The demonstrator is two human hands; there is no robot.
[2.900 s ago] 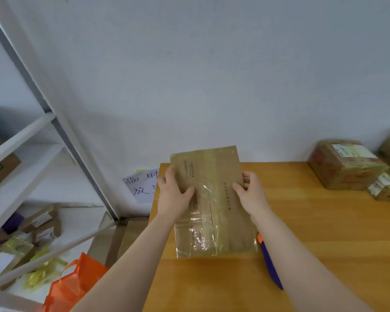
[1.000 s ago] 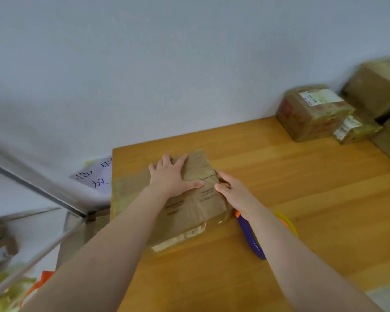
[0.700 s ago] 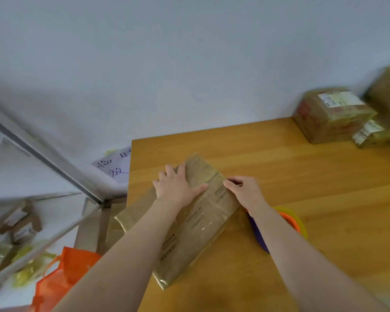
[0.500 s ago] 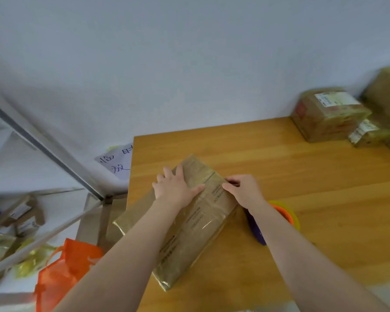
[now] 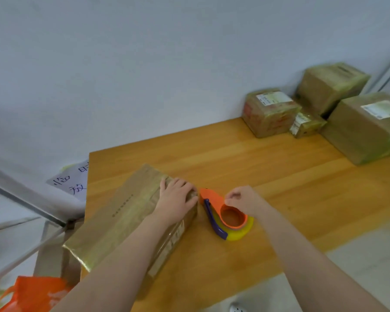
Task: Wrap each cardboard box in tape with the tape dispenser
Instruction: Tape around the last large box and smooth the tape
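Cardboard box (image 5: 131,212) brown, glossy tape – tape dispenser (image 5: 229,218) orange, purple, yellow – table (image 5: 279,188) orange-tan woodgrain.

Left hand (image 5: 176,197): palm down, fingers spread, pointing toward 1 o'clock.
Right hand (image 5: 241,200): fingers curled, thumb meeting forefinger, aimed at 10 o'clock.
Forearms: bare, entering from 7 and 5 o'clock.
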